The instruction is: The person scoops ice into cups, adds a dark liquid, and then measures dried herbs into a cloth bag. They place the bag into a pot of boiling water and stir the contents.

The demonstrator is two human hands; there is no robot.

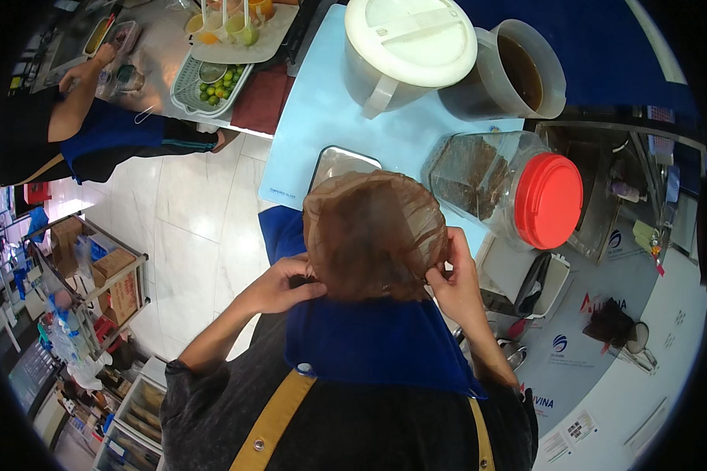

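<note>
A sheer brown mesh filter bag (374,235) hangs spread between my hands, its round mouth facing up. My left hand (288,285) pinches the rim on one side, and my right hand (456,282) pinches it on the other. Just past the bag, a metal-topped flat device (344,162), partly hidden, sits on a pale blue glass board (306,118). A clear plastic jar (477,176) with a red lid (549,201) lies on its side, holding dark brown dry matter. Beyond are a white-lidded plastic pitcher (409,44) and a pitcher of brown liquid (501,70).
At the left, a co-worker (94,118) works at a steel counter (159,35). A basket (182,88) of green limes and a tray (271,47) of drinks stand there. A cart (124,282) with cardboard boxes is lower left; a steel sink (592,218) lies right.
</note>
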